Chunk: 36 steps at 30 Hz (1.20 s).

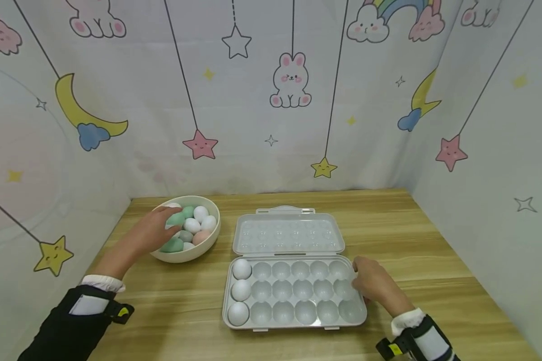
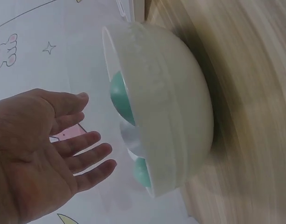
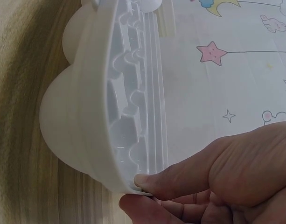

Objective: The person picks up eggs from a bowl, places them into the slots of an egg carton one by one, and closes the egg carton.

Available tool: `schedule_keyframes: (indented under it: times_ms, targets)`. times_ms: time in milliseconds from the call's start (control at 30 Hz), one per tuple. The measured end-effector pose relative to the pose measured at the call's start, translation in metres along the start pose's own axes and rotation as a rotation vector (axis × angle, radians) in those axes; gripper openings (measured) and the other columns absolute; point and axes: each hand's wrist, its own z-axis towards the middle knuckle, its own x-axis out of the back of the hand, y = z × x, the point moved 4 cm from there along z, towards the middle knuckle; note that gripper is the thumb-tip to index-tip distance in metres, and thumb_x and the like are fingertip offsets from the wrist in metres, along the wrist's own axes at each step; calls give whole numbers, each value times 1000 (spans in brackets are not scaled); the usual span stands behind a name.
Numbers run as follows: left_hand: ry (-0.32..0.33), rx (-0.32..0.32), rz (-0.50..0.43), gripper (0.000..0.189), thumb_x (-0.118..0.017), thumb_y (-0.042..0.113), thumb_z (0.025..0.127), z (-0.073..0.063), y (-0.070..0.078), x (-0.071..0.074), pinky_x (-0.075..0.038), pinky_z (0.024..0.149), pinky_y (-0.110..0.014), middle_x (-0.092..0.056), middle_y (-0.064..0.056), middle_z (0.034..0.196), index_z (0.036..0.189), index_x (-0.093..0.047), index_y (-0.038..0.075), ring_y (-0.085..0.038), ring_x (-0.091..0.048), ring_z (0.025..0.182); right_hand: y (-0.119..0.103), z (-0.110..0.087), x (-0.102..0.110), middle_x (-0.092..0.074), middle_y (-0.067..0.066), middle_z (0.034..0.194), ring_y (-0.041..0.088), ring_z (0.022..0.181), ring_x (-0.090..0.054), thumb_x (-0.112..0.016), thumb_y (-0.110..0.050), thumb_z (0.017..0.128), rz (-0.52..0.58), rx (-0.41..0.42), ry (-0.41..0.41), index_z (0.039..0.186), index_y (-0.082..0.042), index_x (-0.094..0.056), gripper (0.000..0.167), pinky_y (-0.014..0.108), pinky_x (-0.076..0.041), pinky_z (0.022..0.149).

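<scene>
A cream bowl (image 1: pixel 208 244) on the left of the wooden table holds several green, white and pink eggs. My left hand (image 1: pixel 164 220) reaches over its rim, fingers straight, with the tips by a green egg (image 1: pixel 178 218). In the left wrist view the left hand (image 2: pixel 98 137) is spread and holds nothing beside the bowl (image 2: pixel 180 107). A clear egg tray (image 1: pixel 298 326) lies open, with three white eggs (image 1: pixel 241 290) in its left column. My right hand (image 1: pixel 359 278) pinches the tray's right edge; the thumb (image 3: pixel 180 175) lies on the rim of the tray (image 3: pixel 87 135).
The tray's lid (image 1: pixel 289 233) lies flat behind it. Curtain walls printed with stars, moons and rabbits close the table in on the left, back and right. Bare wood (image 1: pixel 411 235) shows to the right of the tray and in front of the bowl.
</scene>
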Motion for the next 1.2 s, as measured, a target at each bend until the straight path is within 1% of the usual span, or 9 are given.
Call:
schedule_keyframes:
  times_ms: [167,300,467,600,667,767,933,1067,1200]
  targets:
    - [-28,-6,8,42,-61,6,101,5,-17,-8,-39,106,-68,-50,-37,142,141,-55,-8,-55,-46,132,1,0,-2,-62,17,85,22,54,-60,-63,11,86,-3,-5,-3,103,11,-58,18,33,-53,46]
    - [-46,-30,20,38,-58,2,100,6,-26,-13,-41,105,-67,-55,-35,137,136,-59,-9,-54,-50,129,3,1,-3,-61,17,83,22,53,-60,-63,12,85,3,-2,3,102,11,-58,18,33,-53,46]
    - [-47,-75,43,35,-62,0,97,5,-34,-21,-46,99,-64,-62,-33,125,129,-63,-12,-49,-58,117,4,2,-4,-61,16,82,22,52,-60,-63,11,85,7,-2,2,103,11,-59,18,33,-52,45]
    - [-49,-84,50,33,-64,-1,95,5,-36,-25,-48,96,-63,-60,-33,121,127,-65,-11,-45,-60,111,4,1,-4,-61,15,80,22,51,-60,-63,11,85,4,-3,1,103,10,-59,18,32,-52,45]
    - [-52,-87,48,33,-64,-2,95,6,-36,-26,-47,98,-63,-59,-33,122,127,-66,-11,-46,-59,113,4,1,-4,-60,14,80,22,51,-60,-63,11,85,4,-3,3,102,10,-58,18,32,-52,45]
    - [-75,-82,47,33,-64,-2,96,8,-36,-25,-46,100,-64,-57,-35,124,128,-65,-11,-47,-57,116,4,1,-3,-60,15,81,22,51,-60,-63,11,85,6,-2,6,101,9,-58,17,32,-52,45]
    - [-117,-85,49,35,-64,-1,97,11,-37,-24,-46,100,-63,-56,-34,124,130,-63,-13,-45,-56,115,4,2,-3,-61,15,82,21,53,-60,-63,11,86,6,-10,6,103,9,-58,18,32,-52,45]
    - [-126,-104,62,35,-62,-2,97,11,-37,-23,-45,101,-63,-57,-34,124,130,-62,-13,-47,-55,118,4,2,-3,-62,15,83,21,54,-61,-64,11,87,7,-18,2,104,9,-58,18,32,-53,46]
    - [-132,-110,59,36,-60,-3,97,9,-38,-23,-46,101,-63,-56,-34,125,132,-62,-12,-48,-55,119,4,2,-3,-61,15,83,21,53,-60,-64,11,86,5,-13,3,104,9,-58,18,32,-52,46]
